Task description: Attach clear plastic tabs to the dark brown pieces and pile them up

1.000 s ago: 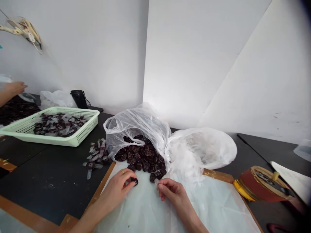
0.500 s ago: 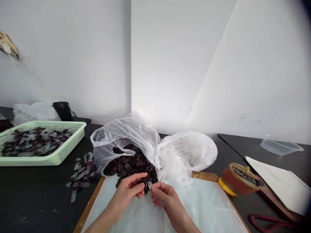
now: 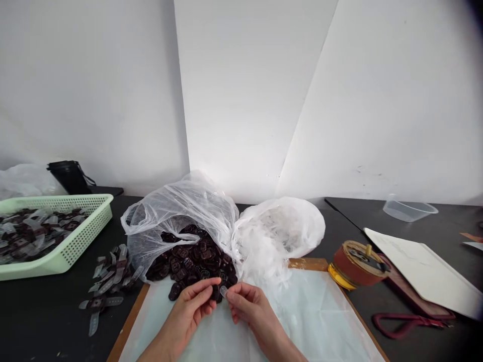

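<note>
Pinched between the thumb and finger of my left hand [image 3: 184,311] is a dark brown plastic buckle piece [image 3: 216,293]. My right hand [image 3: 254,311] grips a small clear plastic strap [image 3: 224,291], its rounded end close against the buckle piece; whether it passes through a slot I cannot tell. Just beyond my fingers, a heap of similar dark buckle pieces [image 3: 188,259] spills out of a clear plastic bag [image 3: 181,196]. A second bag [image 3: 305,216], whitish, holds clear straps [image 3: 264,251] that spill toward me. Beneath my hands lies a pale sheet-covered board [image 3: 313,311].
At left, a pale green basket [image 3: 81,244] holds several buckle-and-strap pieces; more [image 3: 109,281] lie beside it. A black cup [image 3: 70,176] stands behind. On the right are a tape reel [image 3: 356,266], an open notebook [image 3: 418,266], dark red scissors [image 3: 407,322] and a clear tub [image 3: 409,208].
The view has swung slightly to the right, so the table's things sit further left. Both hands keep their hold, with the strap end and the buckle piece still close together.
</note>
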The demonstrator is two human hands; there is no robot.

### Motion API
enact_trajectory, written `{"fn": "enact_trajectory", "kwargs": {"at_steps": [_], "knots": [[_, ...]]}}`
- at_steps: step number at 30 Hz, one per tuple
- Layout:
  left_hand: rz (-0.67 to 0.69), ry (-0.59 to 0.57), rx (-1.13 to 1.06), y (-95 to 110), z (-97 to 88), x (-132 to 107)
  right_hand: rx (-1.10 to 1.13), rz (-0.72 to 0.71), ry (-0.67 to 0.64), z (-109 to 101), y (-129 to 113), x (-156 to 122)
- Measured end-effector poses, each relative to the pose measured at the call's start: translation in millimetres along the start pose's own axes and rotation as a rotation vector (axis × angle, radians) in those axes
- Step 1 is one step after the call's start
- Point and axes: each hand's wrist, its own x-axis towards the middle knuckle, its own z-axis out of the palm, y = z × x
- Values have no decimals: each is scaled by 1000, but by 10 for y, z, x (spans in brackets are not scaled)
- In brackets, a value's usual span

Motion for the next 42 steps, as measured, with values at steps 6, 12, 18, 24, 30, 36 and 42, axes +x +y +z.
{"fn": "enact_trajectory", "kwargs": {"at_steps": [6,12,18,24,30,36,42], "knots": [[38,-26,47,-7,19,17,-78,-31,29,19,39,-13],[98,-32,170,-10,36,9,-122,-44,13,43,-7,-47],[124,-35,337,-18,29,9,-132,-7,21,46,-50,-63],[95,-30,169,-7,19,16,-122,25,-5,20,-70,-61],[88,-53,131,-9,28,-11,-119,14,-11,5,-47,-65],[105,-64,207,-17,19,3,-132,-5,9,27,-49,-70],[132,-65,328,-61,-28,22,-150,-7,-2,26,-62,-66]]}}
